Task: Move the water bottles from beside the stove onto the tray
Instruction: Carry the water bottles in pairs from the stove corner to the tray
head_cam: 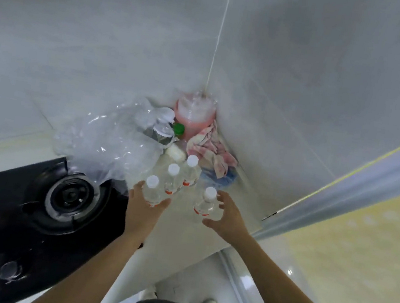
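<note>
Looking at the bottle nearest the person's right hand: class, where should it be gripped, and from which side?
Grip the water bottle around its clear body below the white cap, coming from the near right, where the right hand is open beside it. It stands upright, apart from the other three bottles, so that side is unobstructed.

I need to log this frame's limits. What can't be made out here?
Head view only:
- Tray: not in frame.
- Stove: cut off by the left and bottom edges.
- Bottle labels: too small and blurred to read.
- Items behind the plastic bag: partly hidden by it.
- Pink container: contents blurred.
</note>
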Demonstrator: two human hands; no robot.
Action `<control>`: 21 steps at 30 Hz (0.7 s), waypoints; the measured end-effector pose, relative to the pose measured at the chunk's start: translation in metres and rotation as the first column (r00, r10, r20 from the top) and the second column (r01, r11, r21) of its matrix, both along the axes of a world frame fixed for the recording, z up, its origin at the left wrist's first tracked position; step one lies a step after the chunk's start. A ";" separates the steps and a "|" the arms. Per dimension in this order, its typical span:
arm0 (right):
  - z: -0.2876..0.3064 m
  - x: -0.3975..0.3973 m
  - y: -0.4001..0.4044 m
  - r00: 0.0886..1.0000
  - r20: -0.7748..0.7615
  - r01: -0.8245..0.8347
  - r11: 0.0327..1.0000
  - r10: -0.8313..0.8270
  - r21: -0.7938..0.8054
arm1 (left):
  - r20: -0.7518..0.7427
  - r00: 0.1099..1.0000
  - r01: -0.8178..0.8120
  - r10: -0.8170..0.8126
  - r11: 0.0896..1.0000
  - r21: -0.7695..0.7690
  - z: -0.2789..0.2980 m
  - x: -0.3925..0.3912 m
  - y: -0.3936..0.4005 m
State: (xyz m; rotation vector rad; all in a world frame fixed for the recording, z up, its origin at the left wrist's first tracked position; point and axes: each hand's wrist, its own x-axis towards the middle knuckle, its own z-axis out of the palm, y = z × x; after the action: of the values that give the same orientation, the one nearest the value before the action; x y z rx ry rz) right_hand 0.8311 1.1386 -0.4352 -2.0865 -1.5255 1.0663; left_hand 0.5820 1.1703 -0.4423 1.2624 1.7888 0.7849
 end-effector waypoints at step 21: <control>-0.058 0.034 0.069 0.866 -0.379 -0.348 0.938 0.327 0.015 | 0.052 0.827 -0.559 0.560 0.829 -0.024 -0.004 0.052 -0.037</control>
State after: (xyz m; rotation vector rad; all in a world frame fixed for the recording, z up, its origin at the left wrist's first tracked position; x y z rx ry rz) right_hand 0.8649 1.2074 -0.4937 -1.5470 -1.7044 1.5451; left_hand 0.6339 1.1338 -0.4459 0.6847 2.1408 1.1180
